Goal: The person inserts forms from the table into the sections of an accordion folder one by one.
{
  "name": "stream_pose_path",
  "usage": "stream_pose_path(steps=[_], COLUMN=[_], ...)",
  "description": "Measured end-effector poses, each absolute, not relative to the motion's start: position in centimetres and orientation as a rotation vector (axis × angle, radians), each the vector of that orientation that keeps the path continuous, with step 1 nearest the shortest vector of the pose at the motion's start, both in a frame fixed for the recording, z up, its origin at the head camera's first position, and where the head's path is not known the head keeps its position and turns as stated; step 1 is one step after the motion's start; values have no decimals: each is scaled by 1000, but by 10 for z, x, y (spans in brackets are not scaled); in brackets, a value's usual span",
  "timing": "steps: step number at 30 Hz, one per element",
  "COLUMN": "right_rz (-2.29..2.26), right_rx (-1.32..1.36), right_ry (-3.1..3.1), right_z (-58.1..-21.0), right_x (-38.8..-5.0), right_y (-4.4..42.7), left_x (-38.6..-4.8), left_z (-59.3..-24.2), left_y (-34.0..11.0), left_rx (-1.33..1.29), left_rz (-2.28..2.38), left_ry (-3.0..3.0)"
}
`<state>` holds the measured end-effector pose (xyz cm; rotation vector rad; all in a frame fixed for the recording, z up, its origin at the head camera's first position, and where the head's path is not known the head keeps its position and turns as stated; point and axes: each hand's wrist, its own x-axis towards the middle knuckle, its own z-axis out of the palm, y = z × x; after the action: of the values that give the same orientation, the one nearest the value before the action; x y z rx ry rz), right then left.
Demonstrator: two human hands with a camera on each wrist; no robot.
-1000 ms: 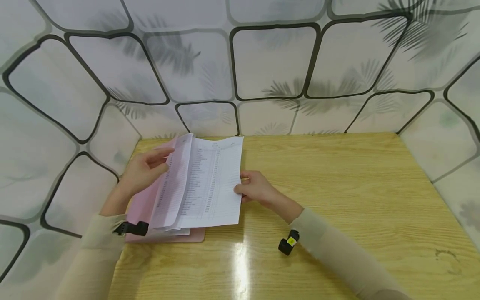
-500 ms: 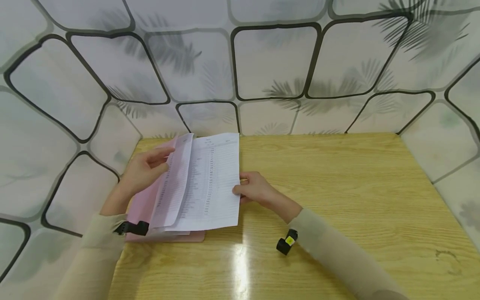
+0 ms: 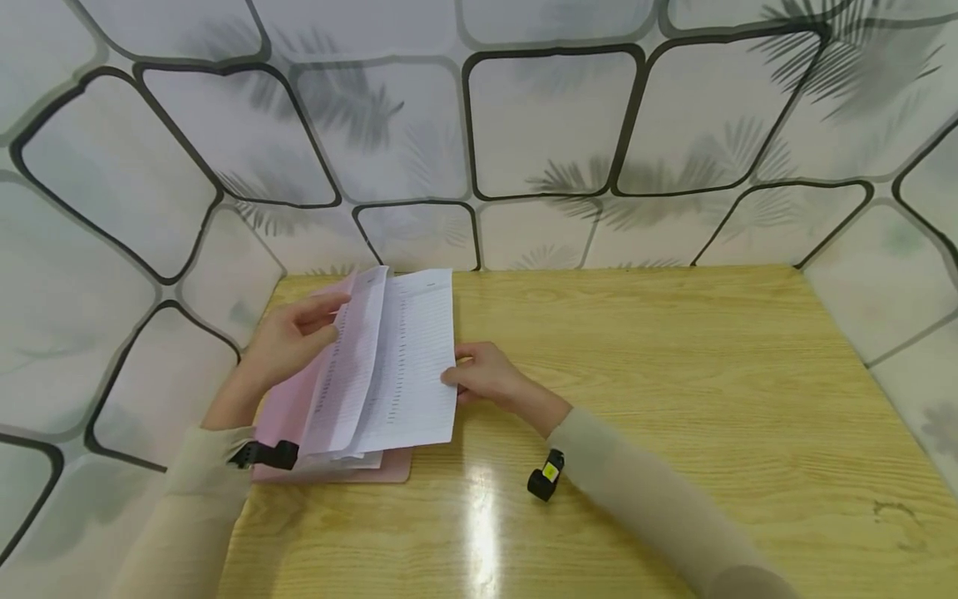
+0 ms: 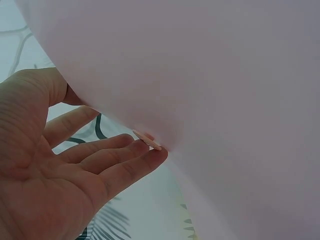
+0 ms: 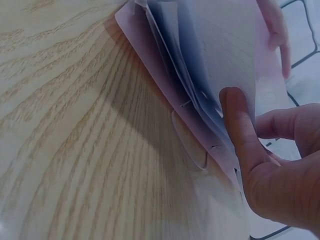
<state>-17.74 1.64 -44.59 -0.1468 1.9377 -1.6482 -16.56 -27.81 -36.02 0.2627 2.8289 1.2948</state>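
A pink folder [image 3: 395, 467] lies spread at the left of the table, its cover raised. Between thumb and fingers, my left hand [image 3: 288, 343] holds the raised cover [image 4: 200, 65] by its edge, with printed pages lying against the inside. A small flat pinkish piece [image 4: 147, 140] shows at the fingertips in the left wrist view. My right hand [image 3: 490, 372] pinches the right edge of a white printed sheet [image 3: 419, 358], thumb on the printed side and fingers behind. That sheet is lifted off the papers beneath. The print is too small to read.
Below the sheet, more paper [image 5: 172, 35] stands within the folder. A thin loop of cord [image 5: 189, 145] hangs over the folder's edge onto the wooden table [image 3: 674, 374]. Patterned walls [image 3: 550, 125] enclose the table's back and sides.
My right hand has moved left with the sheet's edge, and the sheet now stands more steeply. My left hand and the cover have stayed in place.
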Motion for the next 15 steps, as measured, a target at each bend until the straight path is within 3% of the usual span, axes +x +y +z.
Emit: stream_pose_path(steps=[15], right_rz=[-1799], right_rx=[-73], right_ry=[1790], right_z=[-447], right_x=[-180], right_y=[6], left_x=[-165], left_z=[-360], left_y=[-279], left_rx=[252], left_rz=[1304], left_ry=[2833])
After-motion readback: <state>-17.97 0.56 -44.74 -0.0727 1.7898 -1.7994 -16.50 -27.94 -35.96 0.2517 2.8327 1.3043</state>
